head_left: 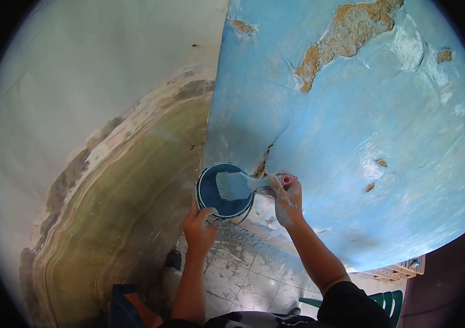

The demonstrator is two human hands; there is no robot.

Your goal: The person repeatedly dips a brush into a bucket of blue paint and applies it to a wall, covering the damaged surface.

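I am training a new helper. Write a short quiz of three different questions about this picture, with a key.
1. True or false: the right hand holds a roller.
2. Which hand grips the paint can? A) left hand B) right hand
3. Fill in: the brush bristles are over the ____.

Key: 1 false, it holds a brush. 2 A. 3 paint can.

Paint can (222, 191): centre, at the corner where two walls meet, above the tiled floor (254, 279)
Brush (243, 185): bristles in the can, handle out to the right
Left hand (199, 229): below can, on its rim
Right hand (288, 202): right of can, on the brush handle
Chair (388, 299): lower right
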